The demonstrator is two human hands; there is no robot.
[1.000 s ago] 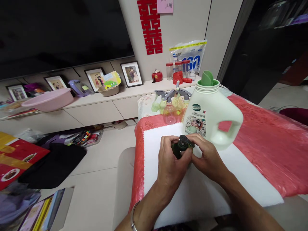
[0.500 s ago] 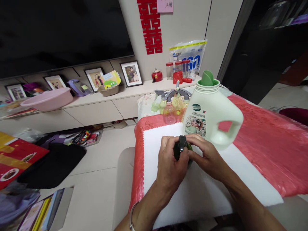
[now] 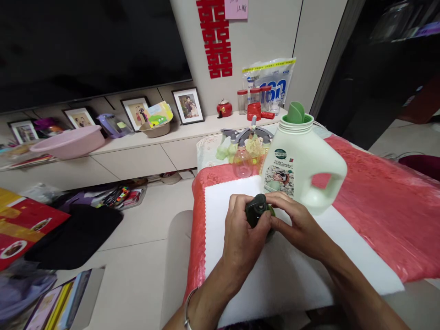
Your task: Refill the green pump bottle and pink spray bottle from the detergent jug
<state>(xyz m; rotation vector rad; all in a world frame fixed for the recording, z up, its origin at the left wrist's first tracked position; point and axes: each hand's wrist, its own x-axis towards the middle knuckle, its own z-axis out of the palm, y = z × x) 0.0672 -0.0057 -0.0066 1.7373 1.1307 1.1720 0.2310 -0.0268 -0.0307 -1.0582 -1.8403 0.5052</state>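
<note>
A dark pump head [image 3: 257, 207] tops a small green bottle [image 3: 271, 211], mostly hidden between the two hands. My left hand [image 3: 243, 229] has its fingers closed round the pump head from the left. On the other side, my right hand [image 3: 292, 220] wraps its thumb and fingers round the bottle's top. Just beyond them stands a large pale green jug [image 3: 299, 165] with its mouth open and a green cap [image 3: 296, 112] lying tilted in it. White cloth [image 3: 292, 270] lies beneath the hands.
Clear spray bottles [image 3: 243, 161] with grey heads stand behind the jug's left side. Red plastic [image 3: 385, 206] covers the table around the cloth. On the shelf [image 3: 209, 130] are red-lidded jars [image 3: 242, 101], framed photos and a pink basin [image 3: 70, 140].
The pump head has turned, its spout swinging from pointing toward me to the left. Both hands stay close round it with only slight finger shifts.
</note>
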